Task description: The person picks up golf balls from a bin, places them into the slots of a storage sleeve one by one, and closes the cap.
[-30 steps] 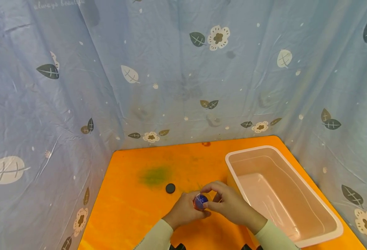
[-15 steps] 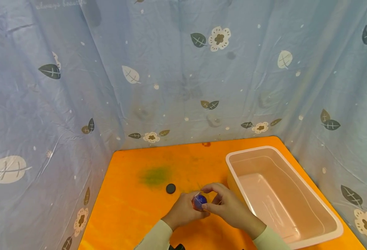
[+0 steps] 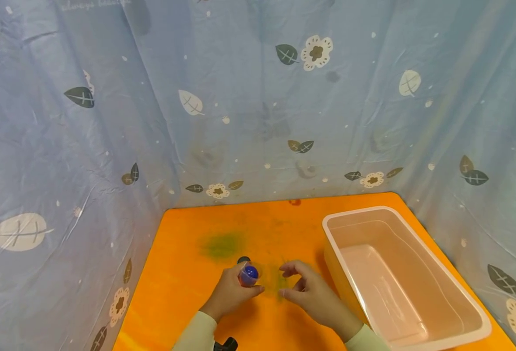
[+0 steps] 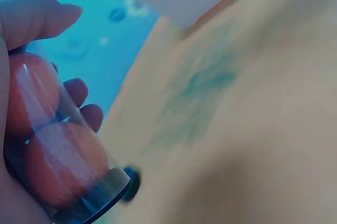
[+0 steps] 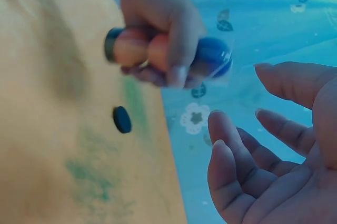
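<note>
My left hand (image 3: 231, 294) grips a clear tube (image 4: 67, 120) with a dark base. Inside it, two reddish balls (image 4: 66, 163) show in the left wrist view, and a blue ball (image 5: 211, 57) sits at the end facing away from the base. My right hand (image 3: 309, 295) is held apart to the right of the tube, its fingers loosely bent with nothing between them. A black round cap (image 5: 122, 119) lies on the orange table just beyond the tube; in the head view the left hand and tube partly cover it.
A pale pink plastic tub (image 3: 341, 253) stands on the right of the orange table (image 3: 183, 234), close to my right hand. Green stains mark the tabletop. A blue curtain (image 3: 249, 97) with leaves and flowers encloses the back and sides.
My left hand has moved left with the tube, away from the right hand, and now overlaps the black cap. The right hand's fingers have come off the tube's end.
</note>
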Tool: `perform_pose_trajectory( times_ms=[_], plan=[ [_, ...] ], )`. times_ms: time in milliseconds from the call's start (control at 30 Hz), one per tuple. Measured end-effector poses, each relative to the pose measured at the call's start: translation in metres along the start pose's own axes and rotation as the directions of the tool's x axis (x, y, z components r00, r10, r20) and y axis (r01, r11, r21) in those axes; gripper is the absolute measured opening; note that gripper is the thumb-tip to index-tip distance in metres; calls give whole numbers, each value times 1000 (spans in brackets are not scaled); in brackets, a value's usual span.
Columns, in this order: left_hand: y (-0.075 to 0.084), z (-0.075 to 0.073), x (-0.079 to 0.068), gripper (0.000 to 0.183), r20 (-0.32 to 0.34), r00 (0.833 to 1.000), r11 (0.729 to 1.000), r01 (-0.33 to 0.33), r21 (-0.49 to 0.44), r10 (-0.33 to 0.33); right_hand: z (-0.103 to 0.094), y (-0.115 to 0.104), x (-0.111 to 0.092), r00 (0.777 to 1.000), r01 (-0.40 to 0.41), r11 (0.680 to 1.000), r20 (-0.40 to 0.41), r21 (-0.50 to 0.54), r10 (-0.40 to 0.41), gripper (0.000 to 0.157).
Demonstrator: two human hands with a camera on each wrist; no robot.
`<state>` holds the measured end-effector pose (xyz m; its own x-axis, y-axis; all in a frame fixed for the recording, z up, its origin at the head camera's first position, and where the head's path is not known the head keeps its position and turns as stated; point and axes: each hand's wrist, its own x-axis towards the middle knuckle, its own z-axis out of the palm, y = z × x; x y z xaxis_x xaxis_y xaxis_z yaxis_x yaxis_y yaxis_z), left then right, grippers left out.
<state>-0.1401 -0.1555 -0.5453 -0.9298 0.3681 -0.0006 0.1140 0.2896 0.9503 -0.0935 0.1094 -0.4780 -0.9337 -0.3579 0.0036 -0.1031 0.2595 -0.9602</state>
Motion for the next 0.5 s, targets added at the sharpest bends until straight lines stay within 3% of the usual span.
perform_pose_trajectory(
  times_ms=[133,267,367,500],
  plan=[
    [-13,-32,-13,57,-131,989,997,72,33,-67,11,9,6,1000,-11,1000,12,0,11,48],
    [-24,-55,-26,59,-258,960,991,121,49,-105,20,20,15,1000,-16,1000,8,-27,16,46],
    [-29,-66,-32,54,-311,943,990,137,41,-118,27,29,24,1000,-21,998,-6,-62,21,44],
    [-34,-73,-38,50,-334,934,989,143,26,-126,37,44,40,999,-50,996,-15,-77,49,43]
  ],
)
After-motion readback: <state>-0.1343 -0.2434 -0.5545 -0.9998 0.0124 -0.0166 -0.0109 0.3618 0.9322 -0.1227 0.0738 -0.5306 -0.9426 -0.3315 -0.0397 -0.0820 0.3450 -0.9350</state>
